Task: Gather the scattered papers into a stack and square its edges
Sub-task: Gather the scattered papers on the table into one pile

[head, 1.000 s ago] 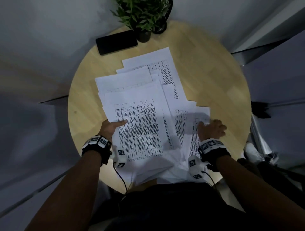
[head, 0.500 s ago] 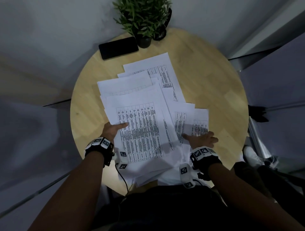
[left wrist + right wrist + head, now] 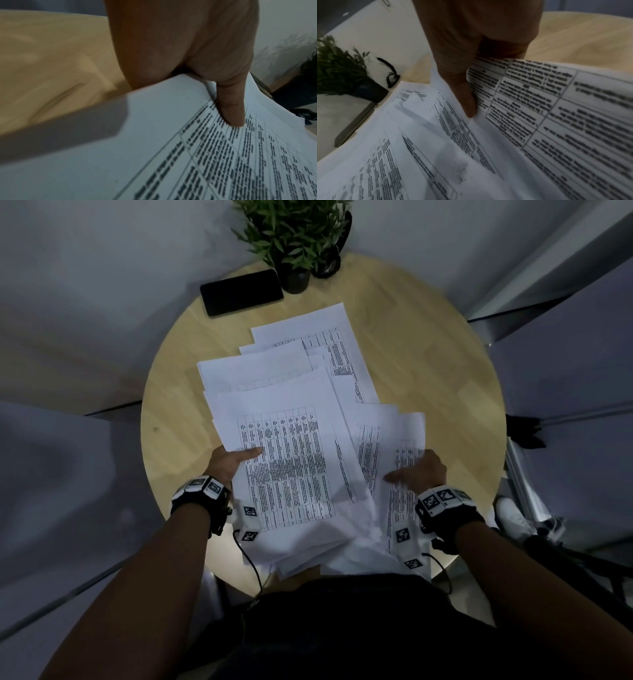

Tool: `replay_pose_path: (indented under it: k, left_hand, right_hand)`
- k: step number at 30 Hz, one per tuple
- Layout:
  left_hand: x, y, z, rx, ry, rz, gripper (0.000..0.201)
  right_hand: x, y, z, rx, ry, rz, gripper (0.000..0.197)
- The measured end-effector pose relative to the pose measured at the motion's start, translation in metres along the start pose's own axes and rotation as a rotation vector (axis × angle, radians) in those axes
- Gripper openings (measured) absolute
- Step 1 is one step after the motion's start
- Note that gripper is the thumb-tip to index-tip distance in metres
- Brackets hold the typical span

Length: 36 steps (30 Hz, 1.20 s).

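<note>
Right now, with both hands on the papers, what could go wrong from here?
1. The papers are still fanned at different angles; pulling them together may fold or crease corners.
2. Several sheets overhang the table's near edge and could slide off toward the lap.
3. The right hand pinches one sheet, already bowed upward; a quick tug might crumple it. The left hand grips only the pile's edge with its thumb on top, so lower sheets may stay behind.

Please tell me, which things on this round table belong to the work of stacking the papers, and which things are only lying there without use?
Part of the job:
- papers, fanned across the table
- left hand, gripping the left pile
- right hand, pinching a sheet

Just lying about:
- phone
- potted plant
- black cord by the pot
</note>
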<state>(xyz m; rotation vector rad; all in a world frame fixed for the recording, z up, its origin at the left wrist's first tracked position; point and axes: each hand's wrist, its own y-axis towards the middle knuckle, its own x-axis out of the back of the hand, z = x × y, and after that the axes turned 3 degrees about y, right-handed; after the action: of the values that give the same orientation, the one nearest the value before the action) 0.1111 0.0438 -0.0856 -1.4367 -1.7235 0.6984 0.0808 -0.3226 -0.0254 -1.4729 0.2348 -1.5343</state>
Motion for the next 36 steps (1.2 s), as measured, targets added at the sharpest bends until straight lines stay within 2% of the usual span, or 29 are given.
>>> replay_pose_path:
  k: [2, 5, 7, 9, 12, 16, 19, 22, 24, 26, 27, 29, 31, 32, 34, 36]
  left_hand:
    - [0.000, 0.002, 0.004, -0.001, 0.004, 0.002, 0.103]
    - [0.002, 0.006, 0.008, 0.005, 0.013, -0.003, 0.119]
    - [0.004, 0.014, 0.013, 0.012, 0.023, 0.007, 0.127]
    - [0.008, 0.030, 0.024, 0.024, 0.048, 0.019, 0.129]
    - [0.013, 0.046, 0.035, 0.025, 0.064, 0.027, 0.128]
    - [0.010, 0.025, 0.017, 0.047, 0.055, 0.034, 0.140]
    - [0.007, 0.015, 0.009, 0.038, 0.041, 0.035, 0.123]
    - [0.002, -0.009, -0.010, 0.057, 0.028, 0.036, 0.120]
    - [-0.001, -0.022, -0.021, 0.075, 0.059, 0.014, 0.091]
    - [-0.003, -0.025, -0.025, 0.094, 0.061, 0.020, 0.079]
    - [-0.004, -0.025, -0.025, 0.108, 0.046, 0.033, 0.082]
    - [-0.004, -0.024, -0.022, 0.113, -0.002, 0.008, 0.095]
    - [0.000, -0.006, -0.008, 0.123, -0.133, 0.030, 0.092]
    - [0.003, 0.009, 0.004, 0.148, -0.199, 0.039, 0.092]
    - [0.006, 0.020, 0.012, 0.220, -0.349, 0.053, 0.114]
    - [0.002, 0.006, 0.001, 0.266, -0.352, 0.060, 0.133]
  right_hand:
    - [0.005, 0.004, 0.000, 0.117, -0.051, -0.021, 0.090]
    - [0.023, 0.009, 0.008, 0.268, -0.012, -0.080, 0.070]
    - [0.045, 0.013, 0.020, 0.361, -0.001, -0.094, 0.064]
    - [0.074, 0.009, 0.038, 0.491, -0.018, -0.042, 0.060]
    - [0.123, -0.016, 0.072, 0.658, -0.033, 0.118, 0.058]
    - [0.175, -0.055, 0.110, 0.741, 0.052, 0.171, 0.051]
    - [0.190, -0.060, 0.124, 0.776, 0.221, 0.247, 0.038]
    - [0.170, -0.045, 0.134, 0.762, 0.328, 0.266, 0.035]
    - [0.141, -0.024, 0.136, 0.733, 0.328, 0.287, 0.037]
    - [0.104, -0.003, 0.134, 0.700, 0.246, 0.336, 0.054]
    - [0.087, 0.005, 0.133, 0.665, 0.236, 0.366, 0.065]
    - [0.052, 0.018, 0.129, 0.594, 0.224, 0.402, 0.069]
    - [0.018, 0.028, 0.127, 0.536, 0.162, 0.390, 0.071]
    - [0.002, 0.032, 0.126, 0.515, 0.142, 0.377, 0.079]
    - [-0.022, 0.034, 0.128, 0.435, 0.126, 0.320, 0.096]
    - [-0.038, 0.037, 0.132, 0.377, 0.124, 0.271, 0.101]
